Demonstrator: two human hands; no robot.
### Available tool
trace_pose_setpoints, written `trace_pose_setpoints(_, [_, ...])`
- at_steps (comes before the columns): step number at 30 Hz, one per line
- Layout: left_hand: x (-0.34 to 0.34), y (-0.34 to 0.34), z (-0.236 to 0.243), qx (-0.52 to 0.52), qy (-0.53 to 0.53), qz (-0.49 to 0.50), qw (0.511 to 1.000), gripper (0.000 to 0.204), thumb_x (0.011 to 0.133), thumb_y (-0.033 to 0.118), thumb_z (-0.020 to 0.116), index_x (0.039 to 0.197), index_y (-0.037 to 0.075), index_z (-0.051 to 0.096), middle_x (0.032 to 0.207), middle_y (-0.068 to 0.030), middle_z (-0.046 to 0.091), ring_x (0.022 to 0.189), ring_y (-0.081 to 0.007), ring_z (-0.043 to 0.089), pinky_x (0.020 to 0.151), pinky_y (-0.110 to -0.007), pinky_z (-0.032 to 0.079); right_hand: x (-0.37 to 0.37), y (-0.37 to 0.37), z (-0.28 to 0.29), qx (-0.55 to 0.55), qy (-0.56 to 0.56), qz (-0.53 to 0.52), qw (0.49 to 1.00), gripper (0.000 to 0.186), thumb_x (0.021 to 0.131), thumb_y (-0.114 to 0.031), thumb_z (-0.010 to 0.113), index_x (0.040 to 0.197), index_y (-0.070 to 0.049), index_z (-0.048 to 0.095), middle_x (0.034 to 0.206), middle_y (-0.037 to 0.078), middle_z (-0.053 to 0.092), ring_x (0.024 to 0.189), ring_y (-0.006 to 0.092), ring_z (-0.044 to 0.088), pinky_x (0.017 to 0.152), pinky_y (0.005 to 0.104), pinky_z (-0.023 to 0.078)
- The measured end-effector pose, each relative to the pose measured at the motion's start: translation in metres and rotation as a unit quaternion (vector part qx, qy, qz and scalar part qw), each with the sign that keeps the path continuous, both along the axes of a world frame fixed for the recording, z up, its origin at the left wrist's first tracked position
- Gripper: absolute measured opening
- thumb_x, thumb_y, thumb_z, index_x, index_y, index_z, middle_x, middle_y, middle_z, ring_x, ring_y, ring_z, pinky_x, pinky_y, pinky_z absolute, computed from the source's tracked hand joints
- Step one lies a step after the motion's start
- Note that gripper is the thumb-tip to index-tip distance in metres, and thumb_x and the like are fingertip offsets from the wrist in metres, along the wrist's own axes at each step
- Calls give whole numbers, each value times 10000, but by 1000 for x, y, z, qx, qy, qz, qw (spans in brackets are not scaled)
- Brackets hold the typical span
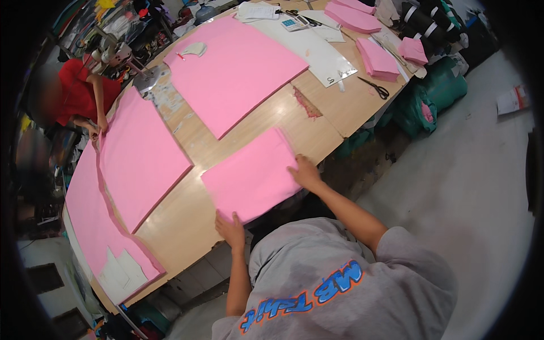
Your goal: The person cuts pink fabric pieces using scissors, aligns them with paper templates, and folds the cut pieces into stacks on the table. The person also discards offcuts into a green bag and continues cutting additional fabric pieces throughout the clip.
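Observation:
A folded or stacked piece of pink fabric (249, 173) lies at the near edge of the wooden cutting table (195, 226), partly over that edge. My left hand (230, 229) grips its near left corner, fingers curled at the side. On its right edge, my right hand (306, 173) holds the cloth with the thumb on top. The undersides of both grips are hidden. Beyond it rests a large pink fabric stack (232, 73). To the left sits another cut pink stack (136, 158).
Scissors (375, 88), a calculator (295, 22), white pattern sheets (326, 62) and smaller pink bundles (377, 59) lie at the far right. A person in red (85, 90) works by a cutting machine (116, 56) at the left. Green sacks (436, 90) stand beside the table.

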State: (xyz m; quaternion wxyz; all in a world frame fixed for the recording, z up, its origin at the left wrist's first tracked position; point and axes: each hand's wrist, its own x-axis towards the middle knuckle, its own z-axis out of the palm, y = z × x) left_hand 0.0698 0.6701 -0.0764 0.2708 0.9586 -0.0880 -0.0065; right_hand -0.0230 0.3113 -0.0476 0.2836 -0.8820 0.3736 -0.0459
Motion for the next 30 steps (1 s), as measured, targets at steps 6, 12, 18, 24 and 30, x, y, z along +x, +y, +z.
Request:
trace_pose_setpoints(6, [-1, -21, -29, -38, 48, 202, 977, 700, 1036, 295, 798, 1563, -76, 527, 1468, -340, 630, 1363, -516, 595, 1175, -590, 473, 27, -16, -10, 39, -8, 105, 994, 498, 1035, -389, 729, 1370, -38, 618, 1262, 231, 735, 1118, 476, 727, 976, 608, 585])
trace_pose_setpoints(12, [-6, -44, -31, -277, 149, 252, 915, 611, 1094, 261, 759, 1566, -48, 527, 1504, -249, 637, 1364, -345, 640, 1164, -452, 518, 17, -52, 24, 96, -116, 108, 983, 347, 1082, -275, 626, 1309, -13, 610, 1232, 263, 732, 1013, 501, 749, 887, 623, 591])
trace_pose_setpoints(18, [-1, -74, -37, -138, 57, 251, 956, 574, 1081, 298, 750, 1511, -47, 589, 1452, -283, 676, 1300, -429, 677, 1123, -488, 521, -11, -101, 2, 80, -9, 125, 989, 392, 1125, -360, 552, 1186, 13, 655, 989, 265, 779, 998, 487, 767, 847, 628, 592])
trace_pose_setpoints(24, [-13, -86, -29, -64, 21, 264, 962, 597, 1067, 390, 761, 1485, -14, 625, 1446, -280, 684, 1307, -467, 666, 1114, -539, 514, -90, -141, 8, 135, 74, 155, 976, 384, 1124, -413, 561, 1281, -83, 679, 1052, 270, 796, 1040, 485, 775, 885, 621, 598])
trace_pose_setpoints(30, [-25, -150, 21, 18, -220, 107, 969, 367, 1120, 276, 718, 1363, 3, 688, 1387, -209, 696, 1321, -376, 650, 1143, -516, 494, -233, -211, -21, 194, -9, -86, 977, 225, 1105, -286, 620, 1204, -143, 764, 1083, 212, 817, 1054, 452, 780, 915, 573, 603])
